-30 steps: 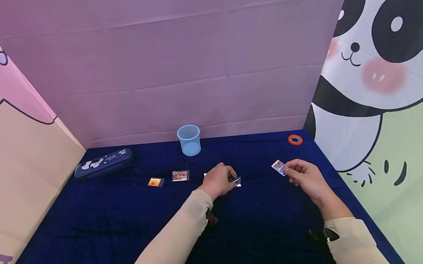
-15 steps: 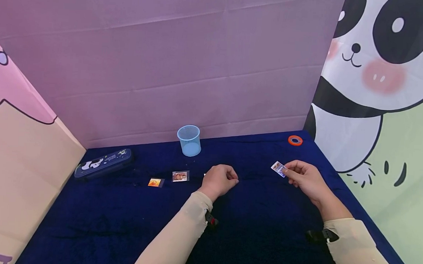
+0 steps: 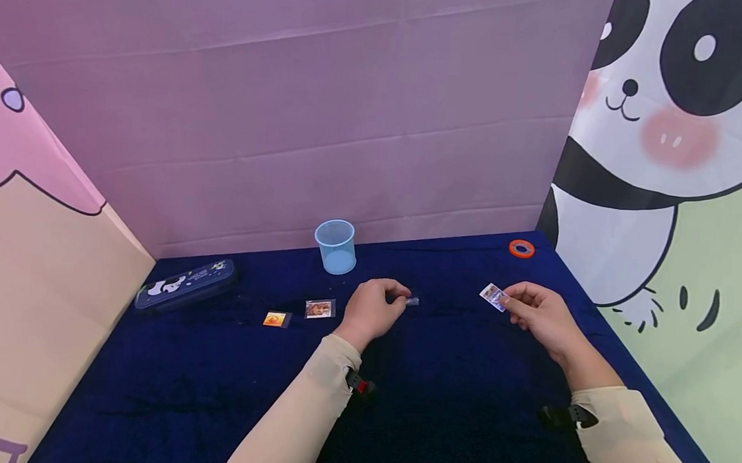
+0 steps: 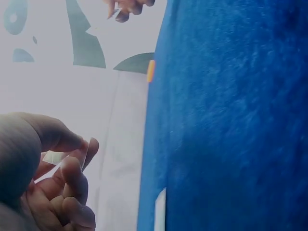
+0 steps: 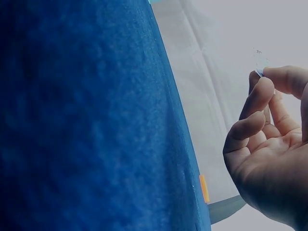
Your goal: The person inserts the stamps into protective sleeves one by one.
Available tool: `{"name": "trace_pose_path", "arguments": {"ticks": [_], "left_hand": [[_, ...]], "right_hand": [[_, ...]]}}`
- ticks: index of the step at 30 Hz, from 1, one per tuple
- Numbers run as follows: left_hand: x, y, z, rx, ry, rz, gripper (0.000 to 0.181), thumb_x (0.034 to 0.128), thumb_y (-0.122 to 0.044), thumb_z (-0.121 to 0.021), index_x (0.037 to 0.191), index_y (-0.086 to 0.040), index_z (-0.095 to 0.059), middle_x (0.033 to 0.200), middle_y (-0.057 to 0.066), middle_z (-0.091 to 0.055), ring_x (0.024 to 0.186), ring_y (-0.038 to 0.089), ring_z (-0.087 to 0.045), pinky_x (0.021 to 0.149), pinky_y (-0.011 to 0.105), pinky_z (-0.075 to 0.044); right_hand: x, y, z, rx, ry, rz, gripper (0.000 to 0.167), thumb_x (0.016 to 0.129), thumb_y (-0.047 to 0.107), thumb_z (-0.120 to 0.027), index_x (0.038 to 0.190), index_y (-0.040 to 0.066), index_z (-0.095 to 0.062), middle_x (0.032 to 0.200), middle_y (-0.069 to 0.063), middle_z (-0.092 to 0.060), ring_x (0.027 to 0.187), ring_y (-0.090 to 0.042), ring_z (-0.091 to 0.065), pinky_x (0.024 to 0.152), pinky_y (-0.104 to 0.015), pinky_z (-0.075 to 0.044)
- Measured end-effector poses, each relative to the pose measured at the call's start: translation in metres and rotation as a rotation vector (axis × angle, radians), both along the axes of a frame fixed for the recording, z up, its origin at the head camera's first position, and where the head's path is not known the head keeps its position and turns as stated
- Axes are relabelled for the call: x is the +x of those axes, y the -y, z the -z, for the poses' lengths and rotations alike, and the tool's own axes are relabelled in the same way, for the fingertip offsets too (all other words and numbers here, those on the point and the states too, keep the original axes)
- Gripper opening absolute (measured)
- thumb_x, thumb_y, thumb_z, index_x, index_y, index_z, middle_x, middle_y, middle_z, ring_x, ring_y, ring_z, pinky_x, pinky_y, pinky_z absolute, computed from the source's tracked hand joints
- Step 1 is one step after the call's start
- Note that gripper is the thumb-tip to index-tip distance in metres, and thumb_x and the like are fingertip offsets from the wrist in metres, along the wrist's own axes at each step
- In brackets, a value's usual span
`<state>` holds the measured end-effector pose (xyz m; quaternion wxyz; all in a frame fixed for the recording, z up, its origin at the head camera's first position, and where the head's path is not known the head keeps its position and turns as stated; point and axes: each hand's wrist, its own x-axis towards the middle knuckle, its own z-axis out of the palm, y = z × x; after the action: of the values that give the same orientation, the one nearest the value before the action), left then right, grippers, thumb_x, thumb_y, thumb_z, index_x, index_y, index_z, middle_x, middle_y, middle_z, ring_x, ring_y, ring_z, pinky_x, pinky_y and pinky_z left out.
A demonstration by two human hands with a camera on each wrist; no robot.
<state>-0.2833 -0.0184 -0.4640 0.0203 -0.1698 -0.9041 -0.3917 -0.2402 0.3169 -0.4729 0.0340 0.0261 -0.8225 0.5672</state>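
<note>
In the head view my left hand (image 3: 370, 311) pinches a small clear plastic sleeve (image 3: 412, 302) between thumb and fingers. Most of the sleeve hides behind the fingers; the left wrist view shows its see-through sheet (image 4: 57, 158) among them. Off to the right, my right hand (image 3: 538, 320) holds a small printed card (image 3: 493, 296) by one end, thumb on top. Seen from the right wrist, that card (image 5: 261, 61) stands up from the fingertips. Two more small picture cards, an orange one (image 3: 274, 319) and a brownish one (image 3: 320, 309), lie left of my left hand.
A light blue cup (image 3: 336, 247) stands at the back of the dark blue cloth (image 3: 444, 400). A panda-print pencil case (image 3: 185, 285) lies at the left, and an orange roll of tape (image 3: 521, 249) at the back right. Printed curtains border the table.
My left hand has moved slightly left and up, its fingers turning with the sleeve, which now shows only as a thin strip. The right hand and its card stay nearly still.
</note>
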Motion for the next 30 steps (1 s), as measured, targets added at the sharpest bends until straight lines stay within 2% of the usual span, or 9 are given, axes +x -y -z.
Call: {"name": "trace_pose_path", "arguments": {"ticks": [7,10,14,20,25,30], "left_hand": [[0.004,0.019,-0.018,0.053,-0.061,-0.009,0.015,0.1031,-0.025,-0.069,0.114,-0.026,-0.078,0.100,-0.013,-0.072,0.063,0.013,-0.057,0.056,0.032,-0.048],[0.005,0.028,-0.025,0.086,-0.090,-0.027,0.014,0.1036,-0.028,-0.069,0.113,-0.024,-0.078,0.095,-0.013,-0.070,0.061,0.014,-0.056,0.053,0.033,-0.048],[0.009,0.041,-0.033,0.124,-0.113,-0.058,0.015,0.1043,-0.031,-0.068,0.112,-0.024,-0.078,0.094,-0.010,-0.068,0.066,0.016,-0.056,0.056,0.033,-0.050],[0.017,0.056,-0.047,0.137,-0.156,-0.052,0.017,0.1059,-0.031,-0.066,0.115,-0.023,-0.078,0.091,-0.005,-0.066,0.065,0.017,-0.055,0.054,0.034,-0.050],[0.026,0.068,-0.060,0.150,-0.197,-0.036,0.016,0.1049,-0.021,-0.067,0.117,-0.022,-0.078,0.100,-0.007,-0.068,0.062,0.017,-0.052,0.052,0.033,-0.047],[0.031,0.074,-0.072,0.177,-0.236,-0.040,0.018,0.1022,-0.020,-0.071,0.119,-0.021,-0.077,0.105,-0.008,-0.071,0.065,0.016,-0.052,0.054,0.033,-0.046]], "right_hand": [[0.002,0.006,-0.003,-0.026,-0.023,-0.008,0.035,0.104,0.022,-0.069,0.123,-0.006,-0.062,0.094,-0.009,-0.066,0.073,-0.018,-0.061,0.062,-0.029,-0.054],[0.003,0.011,-0.006,-0.015,-0.045,-0.011,0.032,0.104,0.021,-0.068,0.123,-0.004,-0.064,0.094,-0.011,-0.066,0.072,-0.018,-0.062,0.061,-0.029,-0.054],[0.004,0.020,-0.012,0.031,-0.086,-0.020,0.028,0.105,0.021,-0.068,0.122,-0.001,-0.068,0.096,-0.013,-0.067,0.073,-0.021,-0.062,0.060,-0.031,-0.052],[0.006,0.038,-0.024,0.080,-0.151,-0.049,0.024,0.104,0.020,-0.069,0.121,0.003,-0.072,0.098,-0.015,-0.069,0.074,-0.021,-0.062,0.062,-0.033,-0.053],[0.005,0.050,-0.032,0.105,-0.192,-0.074,0.022,0.104,0.021,-0.068,0.120,0.006,-0.074,0.098,-0.014,-0.069,0.074,-0.022,-0.062,0.064,-0.031,-0.053],[0.001,0.065,-0.046,0.105,-0.221,-0.086,0.020,0.103,0.021,-0.070,0.118,0.009,-0.075,0.098,-0.015,-0.069,0.074,-0.024,-0.062,0.064,-0.031,-0.052]]}}
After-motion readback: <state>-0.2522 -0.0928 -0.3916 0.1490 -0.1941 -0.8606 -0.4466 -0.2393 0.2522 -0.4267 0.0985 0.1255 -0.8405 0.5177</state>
